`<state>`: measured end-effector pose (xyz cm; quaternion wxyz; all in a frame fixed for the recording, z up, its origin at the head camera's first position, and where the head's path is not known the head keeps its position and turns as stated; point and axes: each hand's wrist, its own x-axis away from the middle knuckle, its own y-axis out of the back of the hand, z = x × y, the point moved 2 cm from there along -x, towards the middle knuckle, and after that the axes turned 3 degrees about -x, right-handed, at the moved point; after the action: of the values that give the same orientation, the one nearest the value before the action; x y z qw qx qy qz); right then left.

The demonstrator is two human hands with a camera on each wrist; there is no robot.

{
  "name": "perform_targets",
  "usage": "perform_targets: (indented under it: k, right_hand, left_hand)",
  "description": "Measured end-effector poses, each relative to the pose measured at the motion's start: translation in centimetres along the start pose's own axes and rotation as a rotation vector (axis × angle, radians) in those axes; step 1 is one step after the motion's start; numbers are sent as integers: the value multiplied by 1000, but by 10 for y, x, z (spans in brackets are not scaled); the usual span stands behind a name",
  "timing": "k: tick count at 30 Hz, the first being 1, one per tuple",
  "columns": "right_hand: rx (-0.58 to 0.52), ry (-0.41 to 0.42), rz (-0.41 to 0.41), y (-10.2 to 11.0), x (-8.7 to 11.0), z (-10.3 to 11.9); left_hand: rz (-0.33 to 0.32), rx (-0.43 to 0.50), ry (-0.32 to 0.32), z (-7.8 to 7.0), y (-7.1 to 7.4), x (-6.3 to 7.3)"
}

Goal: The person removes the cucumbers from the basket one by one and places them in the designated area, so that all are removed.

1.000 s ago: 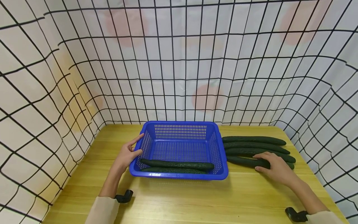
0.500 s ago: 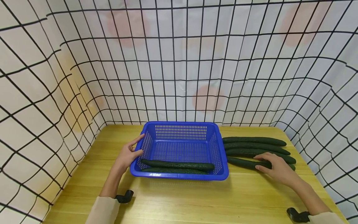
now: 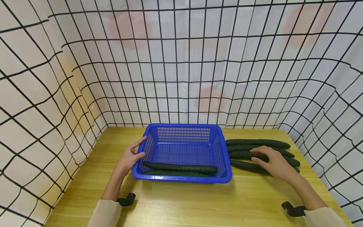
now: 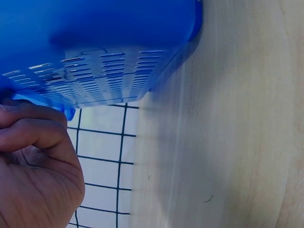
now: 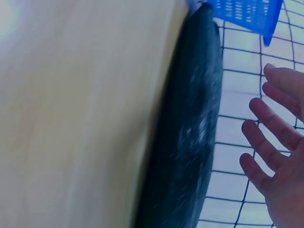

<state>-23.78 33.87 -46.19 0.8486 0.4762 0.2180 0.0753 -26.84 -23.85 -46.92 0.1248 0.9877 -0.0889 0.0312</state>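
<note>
White, black-gridded sheeting (image 3: 182, 72) closes in three sides of a wood-grain table (image 3: 184, 201), making a booth-like workspace; what kind of room holds it cannot be told.

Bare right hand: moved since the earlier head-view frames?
Yes. Against the rectangular blue perforated plastic basket, the bare right hand has shifted left, nearer the basket, and slightly farther forward in the head view.

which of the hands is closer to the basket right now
Left. The left hand grips the basket at its left rim, while the right hand is apart from it, off to its right, above the cucumbers on the table.
</note>
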Motion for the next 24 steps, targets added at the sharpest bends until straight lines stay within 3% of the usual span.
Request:
perform_targets:
  k: [24]
  right_hand:
    - [-141, 51, -3, -15, -44, 58]
  left_hand:
    - [1, 1, 5, -3, -1, 3]
